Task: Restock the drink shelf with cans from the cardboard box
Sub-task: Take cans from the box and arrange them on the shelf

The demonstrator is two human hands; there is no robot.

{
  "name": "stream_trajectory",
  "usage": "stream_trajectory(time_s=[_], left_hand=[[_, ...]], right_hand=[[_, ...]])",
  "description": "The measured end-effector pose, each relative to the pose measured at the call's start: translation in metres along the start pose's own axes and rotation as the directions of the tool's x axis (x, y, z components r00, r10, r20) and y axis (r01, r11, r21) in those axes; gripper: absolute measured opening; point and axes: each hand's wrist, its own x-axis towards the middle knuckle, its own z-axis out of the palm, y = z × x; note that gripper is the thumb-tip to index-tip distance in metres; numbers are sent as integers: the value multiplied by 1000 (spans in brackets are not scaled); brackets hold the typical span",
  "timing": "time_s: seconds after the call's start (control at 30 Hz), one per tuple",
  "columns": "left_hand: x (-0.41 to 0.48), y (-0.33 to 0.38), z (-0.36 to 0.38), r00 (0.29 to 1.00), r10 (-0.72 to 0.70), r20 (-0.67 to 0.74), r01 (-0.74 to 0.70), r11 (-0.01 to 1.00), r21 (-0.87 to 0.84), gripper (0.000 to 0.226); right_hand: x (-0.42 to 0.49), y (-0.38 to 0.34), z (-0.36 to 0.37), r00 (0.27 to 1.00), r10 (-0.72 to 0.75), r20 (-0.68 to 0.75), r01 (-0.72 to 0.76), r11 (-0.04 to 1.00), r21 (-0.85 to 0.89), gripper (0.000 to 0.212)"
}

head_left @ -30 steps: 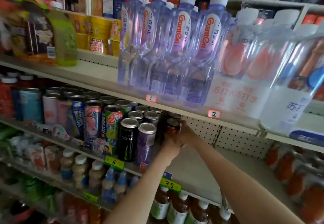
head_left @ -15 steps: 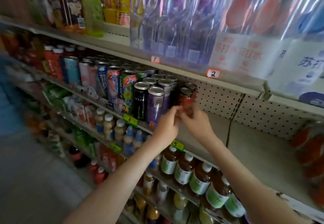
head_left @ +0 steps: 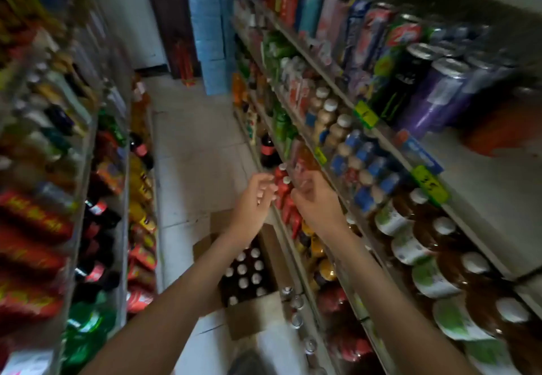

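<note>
In the middle of the shop aisle, both arms reach forward and the hands hang in the air side by side, close together but apart. The left hand (head_left: pixel 254 198) has its fingers (head_left: pixel 265 188) loosely bent, palm turned toward the other hand, with nothing in it. The right hand (head_left: pixel 316 203) shows its back; its fingers are slackly curled and no object can be made out in them, though that spot is blurred.

At 6 o'clock from the hands, the cardboard box (head_left: pixel 249 320) stands on the tiled floor (head_left: pixel 193 151) with its flaps open, hard against the foot of the shelving. Rows of round can tops (head_left: pixel 243 269) show inside it.

At 2 o'clock, the drink shelf (head_left: pixel 484 189) carries upright cans, a black can (head_left: pixel 401 81) and a purple can (head_left: pixel 434 96) at the near end of the row; the board beside them at 3 o'clock lies bare. A blurred orange-red shape sits behind the purple can. One tier lower, brown bottles (head_left: pixel 425 275) with green labels line up. At 9 o'clock, a second rack (head_left: pixel 73 169) holds packets and bottles.
</note>
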Motion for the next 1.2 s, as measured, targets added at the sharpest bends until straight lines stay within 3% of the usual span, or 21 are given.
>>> stream_trajectory(time_s=[0.2, 0.33, 0.47, 0.53, 0.63, 0.7, 0.73, 0.83, 0.93, 1.0, 1.1, 1.2], left_hand=[[-3, -116, -66, 938, -277, -210, 302, 948, 97, 17], [5, -190, -87, 900, -309, -307, 364, 920, 143, 10], [23, -268, -84, 838, -366, -404, 434, 896, 89, 22], [34, -311, -71, 789, -372, -489, 435, 900, 15, 34], [49, -366, -41, 709, -457, -537, 472, 873, -119, 44], [55, -403, -20, 702, -484, -523, 495, 859, -131, 49], [57, -425, -10, 699, -468, -540, 504, 859, -93, 47], [64, -486, 12, 732, -307, -609, 490, 858, 155, 50], [69, -541, 36, 800, -227, -556, 475, 806, 355, 23], [69, -575, 53, 830, -310, -464, 508, 765, 397, 20], [64, -624, 83, 782, -583, -220, 623, 720, 307, 39], [51, -684, 114, 635, -770, 64, 593, 539, 598, 41]], right_hand=[[30, 52, 112, 960, 75, 269, -68, 997, -35, 33], [63, 119, 189, 918, 100, 385, -88, 995, -48, 47], [76, 181, 257, 896, 178, 407, -176, 983, -44, 34], [79, 214, 287, 883, 259, 392, -260, 964, -53, 59], [81, 278, 329, 776, 363, 516, -293, 932, -215, 64], [79, 323, 354, 755, 353, 553, -259, 935, -244, 60], [76, 348, 369, 737, 332, 589, -227, 942, -247, 63], [69, 409, 410, 587, 348, 731, -125, 931, -343, 63], [67, 454, 452, 508, 384, 771, -140, 920, -365, 74], [67, 475, 478, 488, 415, 768, -150, 906, -395, 84], [63, 510, 516, 424, 481, 767, -78, 863, -499, 87], [56, 543, 551, 337, 547, 767, 6, 813, -582, 88]])
